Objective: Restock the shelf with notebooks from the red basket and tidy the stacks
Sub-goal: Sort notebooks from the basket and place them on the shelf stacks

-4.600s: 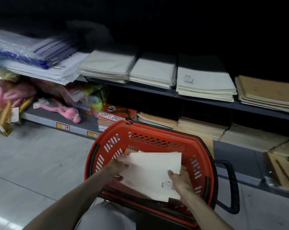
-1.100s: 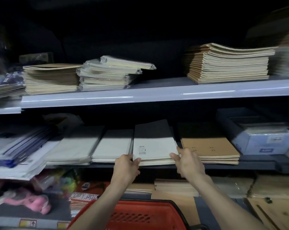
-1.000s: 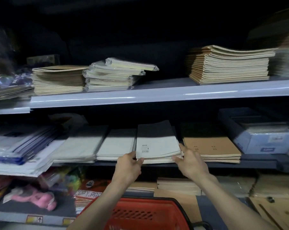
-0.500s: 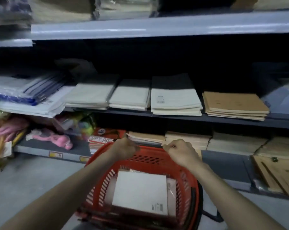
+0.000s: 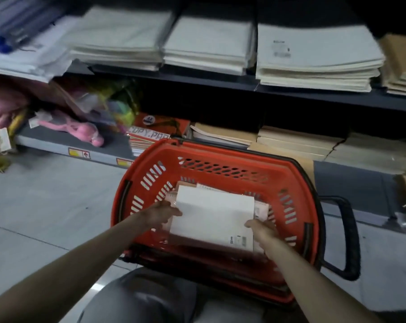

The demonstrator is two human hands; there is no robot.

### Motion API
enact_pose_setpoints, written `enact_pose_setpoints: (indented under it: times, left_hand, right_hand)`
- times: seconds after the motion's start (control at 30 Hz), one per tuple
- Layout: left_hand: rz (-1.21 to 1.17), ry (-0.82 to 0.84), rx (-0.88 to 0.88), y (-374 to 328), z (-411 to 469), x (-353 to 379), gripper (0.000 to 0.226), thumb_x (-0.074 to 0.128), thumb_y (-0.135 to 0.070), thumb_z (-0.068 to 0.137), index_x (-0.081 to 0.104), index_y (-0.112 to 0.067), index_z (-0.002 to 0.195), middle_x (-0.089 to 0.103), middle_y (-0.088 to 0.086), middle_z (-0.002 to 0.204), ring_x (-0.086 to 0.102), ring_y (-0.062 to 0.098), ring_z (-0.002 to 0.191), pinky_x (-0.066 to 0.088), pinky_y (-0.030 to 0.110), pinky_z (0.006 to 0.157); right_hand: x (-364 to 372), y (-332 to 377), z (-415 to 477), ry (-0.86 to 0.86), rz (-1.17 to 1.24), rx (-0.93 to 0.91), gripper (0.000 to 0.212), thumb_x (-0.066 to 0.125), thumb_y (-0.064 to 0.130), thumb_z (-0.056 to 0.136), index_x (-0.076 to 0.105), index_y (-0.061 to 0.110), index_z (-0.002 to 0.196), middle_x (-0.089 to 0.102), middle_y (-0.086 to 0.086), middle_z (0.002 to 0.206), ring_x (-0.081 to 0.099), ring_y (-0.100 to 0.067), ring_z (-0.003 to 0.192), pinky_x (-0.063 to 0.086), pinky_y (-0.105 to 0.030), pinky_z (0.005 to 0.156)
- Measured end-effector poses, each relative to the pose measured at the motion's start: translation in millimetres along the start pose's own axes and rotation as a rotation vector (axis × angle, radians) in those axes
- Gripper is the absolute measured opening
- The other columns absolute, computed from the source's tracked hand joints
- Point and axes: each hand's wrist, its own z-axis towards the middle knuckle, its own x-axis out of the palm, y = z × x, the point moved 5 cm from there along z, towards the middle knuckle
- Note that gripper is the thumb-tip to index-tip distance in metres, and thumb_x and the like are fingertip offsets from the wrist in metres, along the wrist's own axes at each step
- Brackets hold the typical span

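Red basket [image 5: 220, 157]: parked on the floor [image 5: 45, 206]
White notebook [image 5: 213, 217]: topmost one inside it
Left grip [image 5: 161, 214]: pinching its left edge
Right grip [image 5: 261, 229]: clamped on the right edge

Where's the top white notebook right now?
Head view, lower centre: the white notebook tops the pile in the red basket, held between the left hand and right hand.
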Motion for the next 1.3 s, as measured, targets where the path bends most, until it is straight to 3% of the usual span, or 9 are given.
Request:
enact_pose_setpoints:
  times: [0.07, 0.2, 0.33, 0.47, 0.7, 0.8, 0.9, 1.03, 1.3]
  left_hand:
    - [-0.052, 0.029, 0.006, -2.2, 1.6, 13.4, 0.023, 0.071, -0.019, 0.093, 0.068, -0.013, 0.115, 0.070, 0.007, 0.120, 0.062, 0.028, 0.113, 0.049, 0.037, 0.089]
    - [-0.052, -0.109, 0.044, -12.9, 5.2, 20.6, 0.028, 0.062, 0.004, 0.095, 0.063, -0.004, 0.122, 0.069, 0.017, 0.122, 0.065, 0.033, 0.114, 0.054, 0.037, 0.093]
    - [-0.048, -0.174, 0.059, -26.7, -10.0, 11.1, 0.027, 0.059, 0.006, 0.092, 0.062, -0.012, 0.112, 0.066, 0.000, 0.098, 0.062, 0.019, 0.095, 0.051, 0.028, 0.072]
    - [-0.035, -0.225, 0.127, -45.5, -41.2, -7.3, 0.039, 0.069, -0.015, 0.072, 0.069, -0.020, 0.110, 0.070, 0.003, 0.112, 0.063, 0.029, 0.111, 0.052, 0.050, 0.102]
    - [-0.282, -0.194, 0.410, -122.5, -165.6, -6.5, 0.020, 0.065, -0.003, 0.085, 0.071, -0.013, 0.101, 0.075, 0.012, 0.106, 0.069, 0.033, 0.100, 0.055, 0.048, 0.096]
    - [-0.602, -0.045, 0.489, -163.2, -213.7, 4.5, 0.027, 0.057, -0.006, 0.087, 0.070, -0.002, 0.110, 0.076, 0.019, 0.101, 0.069, 0.031, 0.084, 0.055, 0.035, 0.070]
    - [-0.832, 0.083, 0.646, -207.2, -251.7, 10.8, 0.042, 0.065, -0.020, 0.075, 0.068, -0.003, 0.114, 0.076, 0.010, 0.111, 0.070, 0.031, 0.101, 0.056, 0.039, 0.081]
    - [-1.092, 0.342, 0.667, -245.3, -275.0, 45.7, 0.020, 0.057, -0.015, 0.090, 0.063, -0.005, 0.106, 0.068, 0.018, 0.129, 0.069, 0.037, 0.117, 0.055, 0.047, 0.097]
    - [-0.298, 0.305, 0.709, -269.5, -266.4, 127.0, 0.069, 0.068, -0.008, 0.095, 0.039, -0.045, 0.145, 0.074, 0.020, 0.119, 0.074, 0.042, 0.098, 0.060, 0.048, 0.086]
  right_hand:
    - [2.2, 0.7, 4.3, 0.046, 0.073, 0.010, 0.064, 0.076, 0.044, 0.055, 0.072, 0.012, 0.111, 0.074, -0.007, 0.107, 0.067, -0.025, 0.094, 0.055, -0.034, 0.073]
    - [9.6, 8.3, -7.9, 0.157, 0.161, 0.020, 0.017, 0.074, 0.011, 0.088, 0.076, 0.009, 0.105, 0.078, -0.015, 0.108, 0.074, -0.035, 0.101, 0.058, -0.058, 0.093]
    - [9.0, 15.3, -19.8, 0.150, 0.170, -0.055, 0.018, 0.062, -0.005, 0.096, 0.072, 0.000, 0.110, 0.075, -0.020, 0.108, 0.072, -0.040, 0.103, 0.058, -0.059, 0.092]
    - [-7.7, 33.6, -46.7, 0.117, 0.223, -0.177, 0.020, 0.059, -0.010, 0.094, 0.072, 0.002, 0.103, 0.076, -0.021, 0.105, 0.073, -0.040, 0.098, 0.058, -0.060, 0.091]
    - [-99.4, 100.0, -149.2, 0.094, 0.328, -0.432, 0.016, 0.067, 0.005, 0.097, 0.074, 0.015, 0.107, 0.081, -0.008, 0.097, 0.077, -0.032, 0.091, 0.062, -0.056, 0.085]
    - [-147.4, 130.3, -194.4, 0.089, 0.476, -0.565, 0.020, 0.067, 0.004, 0.097, 0.073, 0.014, 0.114, 0.081, -0.009, 0.102, 0.077, -0.034, 0.096, 0.061, -0.056, 0.087]
    - [-189.1, 152.1, -227.2, 0.070, 0.681, -0.635, 0.017, 0.065, 0.005, 0.098, 0.072, 0.011, 0.113, 0.081, -0.012, 0.100, 0.077, -0.032, 0.090, 0.063, -0.043, 0.073]
    - [-218.9, 162.7, -242.9, 0.082, 0.942, -0.658, 0.022, 0.061, 0.006, 0.101, 0.068, 0.006, 0.121, 0.078, -0.013, 0.111, 0.075, -0.032, 0.103, 0.060, -0.046, 0.084]
    - [-177.9, 169.4, -241.5, 0.191, 1.120, -0.618, 0.031, 0.062, -0.003, 0.097, 0.064, 0.008, 0.126, 0.076, -0.013, 0.118, 0.071, -0.034, 0.111, 0.057, -0.049, 0.095]
